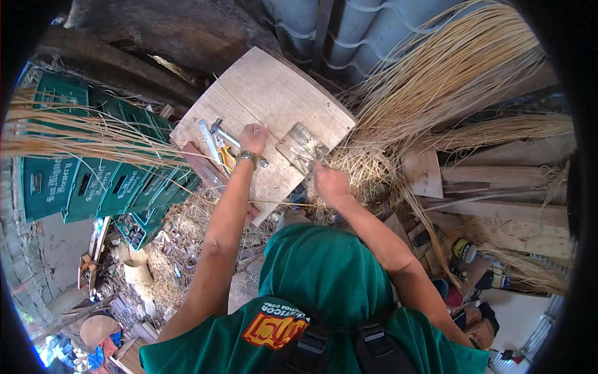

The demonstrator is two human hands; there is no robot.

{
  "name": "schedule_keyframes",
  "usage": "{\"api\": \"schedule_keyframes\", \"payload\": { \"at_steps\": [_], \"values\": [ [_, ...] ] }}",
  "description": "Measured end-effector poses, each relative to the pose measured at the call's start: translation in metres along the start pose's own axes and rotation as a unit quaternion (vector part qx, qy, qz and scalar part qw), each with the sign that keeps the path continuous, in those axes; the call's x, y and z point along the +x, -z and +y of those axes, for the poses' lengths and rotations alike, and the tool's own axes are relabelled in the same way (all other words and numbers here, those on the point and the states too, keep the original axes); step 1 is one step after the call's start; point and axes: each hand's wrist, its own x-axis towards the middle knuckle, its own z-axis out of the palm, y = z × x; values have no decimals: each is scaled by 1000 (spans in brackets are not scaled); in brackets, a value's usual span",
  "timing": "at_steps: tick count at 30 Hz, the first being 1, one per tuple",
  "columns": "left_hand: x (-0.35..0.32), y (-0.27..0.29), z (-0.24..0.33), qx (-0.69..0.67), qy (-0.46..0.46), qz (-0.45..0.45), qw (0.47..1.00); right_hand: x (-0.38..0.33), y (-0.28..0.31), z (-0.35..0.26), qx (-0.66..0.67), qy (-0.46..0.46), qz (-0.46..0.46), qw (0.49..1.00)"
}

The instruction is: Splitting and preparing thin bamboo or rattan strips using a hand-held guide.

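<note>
A pale wooden board [249, 84] lies before me with a small metal plate [306, 138] on its near right part. My left hand [254, 138], with a watch at the wrist, is closed low over the board, left of the plate. A thin cane strip [233, 96] runs from the board's far left edge to this hand's fingers. My right hand [331, 182] is closed at the plate's near right edge; its fingertips are partly hidden, and what they grip is too small to make out. Beside my left wrist lie yellow-handled pliers [229, 161], a small hammer [223, 131] and a silver hand tool [208, 138].
Long cane strips [455, 68] lean in a large bundle at the far right; another bundle [93, 140] reaches in from the left. Green plastic crates [93, 187] are stacked at left. Shavings [367, 171] cover the ground around the board. Wooden planks [511, 212] lie at right.
</note>
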Motion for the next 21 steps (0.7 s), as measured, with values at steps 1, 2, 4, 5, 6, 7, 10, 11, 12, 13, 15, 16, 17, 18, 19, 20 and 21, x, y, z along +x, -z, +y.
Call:
{"api": "schedule_keyframes", "payload": {
  "at_steps": [1,2,4,5,6,7,10,11,12,13,15,16,17,18,19,20,21],
  "values": [
    [-11,2,20,37,30,-9,999,0,0,1,-41,-3,-33,999],
    [-20,9,28,76,60,-11,995,2,-3,1,-39,-4,-35,999],
    [-32,17,14,23,68,-50,996,4,-13,1,-62,23,-2,998],
    [-40,19,8,-33,73,-88,993,5,-18,1,-60,21,-5,998],
    [-52,18,9,-32,75,-92,992,6,-23,4,-77,54,41,995],
    [-67,12,11,-4,7,-99,995,6,-27,6,-94,87,86,988],
    [-87,4,7,-18,-27,-133,991,11,-22,-9,-96,0,-10,995],
    [-91,3,8,-62,7,-158,985,13,-18,-13,-95,-2,-12,995],
    [-95,4,9,-62,8,-160,985,14,-14,-16,-67,-34,-23,997],
    [-98,6,10,-7,-3,-171,985,15,-12,-17,-38,-65,-34,997],
    [-99,8,9,46,-15,-177,983,7,-13,-14,-49,-33,33,998],
    [-98,6,5,107,-50,-174,978,4,-14,-10,-58,-1,101,993],
    [-98,3,1,167,-85,-171,967,1,-19,-1,-58,-1,102,993],
    [-97,2,1,167,-86,-169,968,2,-23,7,-46,-10,62,997],
    [-97,-1,1,168,-105,-194,961,2,-28,14,-34,-19,23,999],
    [-96,-2,0,169,-122,-214,954,5,-22,10,-34,-13,24,999],
    [-94,-5,-5,181,-104,-222,953,6,-15,4,23,-86,-6,996]
  ]
}}
